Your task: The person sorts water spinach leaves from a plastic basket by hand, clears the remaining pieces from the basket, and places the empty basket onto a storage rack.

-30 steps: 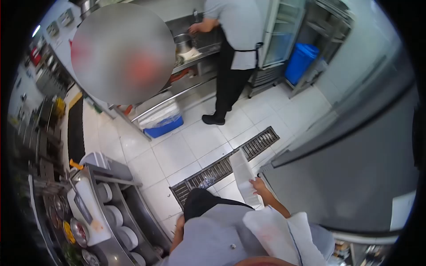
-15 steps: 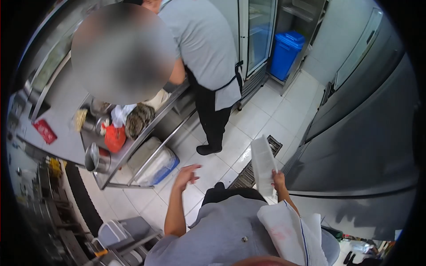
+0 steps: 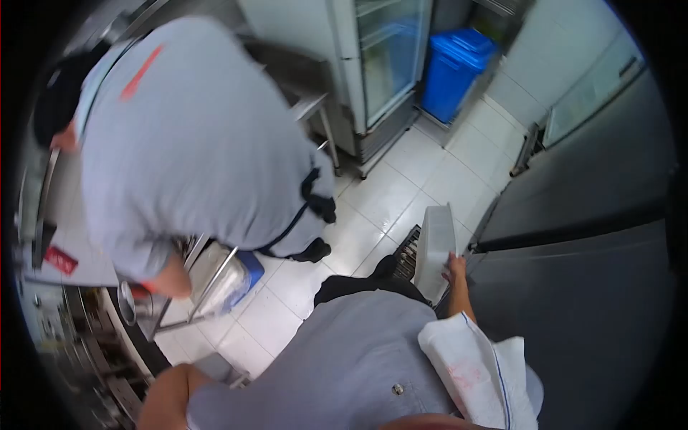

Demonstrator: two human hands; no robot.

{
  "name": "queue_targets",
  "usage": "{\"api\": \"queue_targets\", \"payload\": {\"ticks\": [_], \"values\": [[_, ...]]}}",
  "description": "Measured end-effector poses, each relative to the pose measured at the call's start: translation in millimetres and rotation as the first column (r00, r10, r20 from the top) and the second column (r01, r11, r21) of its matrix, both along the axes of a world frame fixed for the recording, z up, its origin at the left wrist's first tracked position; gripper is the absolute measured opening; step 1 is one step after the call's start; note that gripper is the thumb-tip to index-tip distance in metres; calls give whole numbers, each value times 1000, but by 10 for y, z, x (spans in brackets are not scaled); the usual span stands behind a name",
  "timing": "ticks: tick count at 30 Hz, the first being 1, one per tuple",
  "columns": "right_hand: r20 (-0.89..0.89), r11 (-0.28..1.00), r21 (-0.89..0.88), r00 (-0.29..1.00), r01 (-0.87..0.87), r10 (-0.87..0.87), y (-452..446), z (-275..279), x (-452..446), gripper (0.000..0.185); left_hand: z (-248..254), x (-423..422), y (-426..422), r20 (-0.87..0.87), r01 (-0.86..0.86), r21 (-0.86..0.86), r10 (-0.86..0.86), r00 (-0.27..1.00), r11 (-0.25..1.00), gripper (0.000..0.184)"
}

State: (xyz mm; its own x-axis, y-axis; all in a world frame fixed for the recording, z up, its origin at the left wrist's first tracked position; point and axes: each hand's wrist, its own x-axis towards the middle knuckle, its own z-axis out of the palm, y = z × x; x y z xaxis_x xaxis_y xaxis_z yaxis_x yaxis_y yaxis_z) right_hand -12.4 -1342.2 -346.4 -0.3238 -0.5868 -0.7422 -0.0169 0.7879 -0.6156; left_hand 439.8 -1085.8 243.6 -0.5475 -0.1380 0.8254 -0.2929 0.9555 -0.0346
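Note:
My right hand (image 3: 454,268) grips the edge of a long white plastic container (image 3: 434,244), its fingers wrapped over the side. The container is tilted on end above the floor drain grate (image 3: 406,256), close to the grey metal doors on the right. Only the bent forearm and elbow of my left arm (image 3: 168,394) show at the lower left; my left hand is out of sight. A white cloth (image 3: 469,369) with a blue stripe and pink stains lies over my right shoulder.
Close on my left, a co-worker in a grey shirt (image 3: 193,136) leans over the steel worktable. Below it is a blue-and-white bag (image 3: 240,276). A glass-door fridge (image 3: 390,61) and a blue lidded bin (image 3: 455,72) stand ahead. Large metal doors (image 3: 566,236) line the right.
The co-worker is now nearer and further left, covering much of the worktable. My left hand has dropped out of view. The container stays in my right hand, held more upright.

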Motion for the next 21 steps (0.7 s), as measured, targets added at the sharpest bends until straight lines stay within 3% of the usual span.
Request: {"api": "queue_targets", "payload": {"ticks": [4, 6, 7, 8, 9, 10, 11, 13, 15, 17, 19, 21], "values": [[47, 997, -60, 998, -42, 45, -928, -34, -243, 39, -239, -149, -689, 48, 167, 229, -183, 982, 959, 64], [-179, 986, -65, 973, -156, 143, -1308, 50, -329, 38, -413, 36, -1173, 2, 234, 405, -257, 966, 884, 73], [-168, 989, -78, 979, -126, 111, -1478, 60, -414, 38, -594, 106, -1346, -21, 214, 544, -242, 970, 811, 77], [-105, 990, -129, 994, -57, 44, -1666, 43, -530, 36, -862, 159, -1492, -35, 150, 687, -174, 984, 711, 82], [-32, 982, -184, 999, 32, -38, -1870, 29, -604, 35, -1221, 295, -1591, 17, 10, 892, -55, 998, 452, 86], [34, 968, -214, 991, 134, -130, -2057, 101, -691, 33, -1726, 52, -1759, -50, -125, 855, 320, 946, 504, 81], [100, 941, -257, 974, 221, -202, -2294, -67, -836, 33, -1806, -372, -2177, -7, -209, 934, 600, 800, 290, 77], [222, 875, -217, 895, 432, -387, -2720, 499, -918, 48, -1933, -692, -3036, -95, 80, 995, 584, 806, 52, 75], [282, 824, -265, 858, 500, -430, -3243, 497, -1230, 39, -1950, -847, -3977, -45, 27, 999, 480, 876, 44, 73], [338, 788, -289, 828, 543, -447, -3740, 645, -1468, 30, -2114, -844, -4873, -40, 28, 999, 341, 939, 40, 50], [195, 780, -463, 907, 421, -374, -4172, 1166, -1660, 28, -1955, -1073, -5498, -31, 49, 998, 413, 910, -32, 37], [126, 705, -617, 928, 349, -350, -4684, 1512, -1900, 25, -1874, -1302, -6079, -84, 75, 996, 368, 926, 39, 39]]}}
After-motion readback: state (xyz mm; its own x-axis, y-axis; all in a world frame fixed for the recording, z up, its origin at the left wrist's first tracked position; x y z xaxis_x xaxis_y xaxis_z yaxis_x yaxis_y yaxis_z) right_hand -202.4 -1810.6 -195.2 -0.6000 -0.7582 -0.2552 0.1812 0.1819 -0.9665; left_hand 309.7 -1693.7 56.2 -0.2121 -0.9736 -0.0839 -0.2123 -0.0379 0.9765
